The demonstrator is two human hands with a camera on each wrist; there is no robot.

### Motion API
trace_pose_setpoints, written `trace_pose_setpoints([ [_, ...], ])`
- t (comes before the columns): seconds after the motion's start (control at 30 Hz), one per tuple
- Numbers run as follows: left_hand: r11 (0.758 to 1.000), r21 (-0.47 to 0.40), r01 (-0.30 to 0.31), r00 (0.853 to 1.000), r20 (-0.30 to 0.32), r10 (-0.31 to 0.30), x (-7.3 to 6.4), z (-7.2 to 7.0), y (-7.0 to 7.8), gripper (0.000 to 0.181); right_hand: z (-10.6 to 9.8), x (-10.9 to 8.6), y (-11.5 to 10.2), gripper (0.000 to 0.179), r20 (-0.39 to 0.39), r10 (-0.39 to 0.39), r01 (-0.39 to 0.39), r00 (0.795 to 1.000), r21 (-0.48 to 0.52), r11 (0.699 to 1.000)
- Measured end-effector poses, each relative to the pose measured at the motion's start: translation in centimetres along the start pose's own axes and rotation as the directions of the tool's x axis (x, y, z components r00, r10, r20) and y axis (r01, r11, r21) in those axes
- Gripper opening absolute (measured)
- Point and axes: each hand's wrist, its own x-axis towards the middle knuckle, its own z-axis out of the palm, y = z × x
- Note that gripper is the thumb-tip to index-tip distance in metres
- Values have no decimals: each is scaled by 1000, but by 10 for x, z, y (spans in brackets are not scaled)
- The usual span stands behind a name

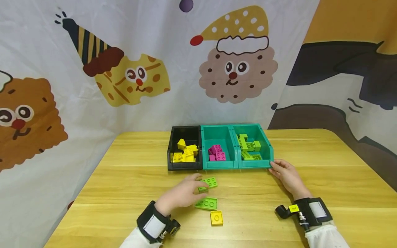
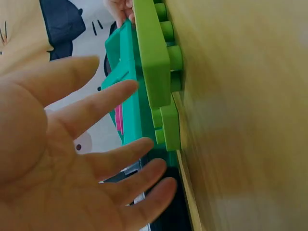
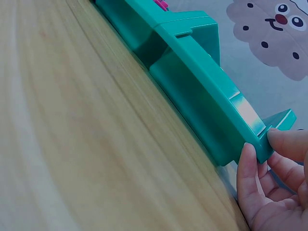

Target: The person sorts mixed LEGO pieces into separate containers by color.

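Note:
My left hand (image 1: 181, 194) is over the table with its fingers spread, holding nothing. Close by its fingertips lies a green toy brick (image 1: 212, 181), partly covered by the hand in the head view. A second green brick (image 1: 208, 204) lies nearer to me beside the thumb, and a yellow square brick (image 1: 216, 218) sits below it. Studs of a green brick (image 2: 154, 57) show past the fingers in the left wrist view. With thumb and fingers, my right hand (image 3: 274, 185) pinches the front right corner of the right teal bin (image 1: 255, 164), which contains green bricks (image 1: 248, 145).
Left of that bin stand a middle teal bin (image 1: 220, 165) with magenta bricks (image 1: 217, 153) and a black bin (image 1: 185, 166) with yellow bricks (image 1: 186, 153). All three are side by side on the wooden table (image 1: 130, 165). A printed cloth (image 1: 183, 110) hangs behind.

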Motion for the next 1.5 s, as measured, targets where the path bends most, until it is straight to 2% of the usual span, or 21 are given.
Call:
trace_pose_setpoints([
  [0.17,999,50,16,998,66,-19,-1,2,3,36,0,1,0,6,1,-9,9,1000,1,1000],
  [0.43,997,63,43,998,35,-46,0,10,6,38,-1,1,1,6,7,-15,15,1000,3,1000],
  [0.73,999,-8,33,998,-52,-33,4,14,4,21,-1,1,3,4,22,-28,27,999,31,999],
  [0.9,999,25,40,995,-90,-38,6,14,6,13,-2,1,3,4,18,-26,25,1000,27,999],
  [1.03,998,20,61,987,-152,-58,9,15,8,6,-2,1,4,4,16,-23,22,1000,24,999],
  [1.17,994,-10,106,973,-207,-106,16,19,7,17,-2,0,3,4,13,-18,18,1000,28,999],
  [1.3,986,-18,164,959,-230,-164,23,22,8,20,-1,0,2,3,8,-21,21,1000,23,1000],
  [1.4,981,-12,192,956,-224,-189,26,23,11,36,-1,-1,2,4,5,-16,16,1000,15,1000],
  [1.5,981,-8,193,958,-216,-190,28,22,14,40,-1,-1,2,5,8,-17,17,1000,3,1000],
])
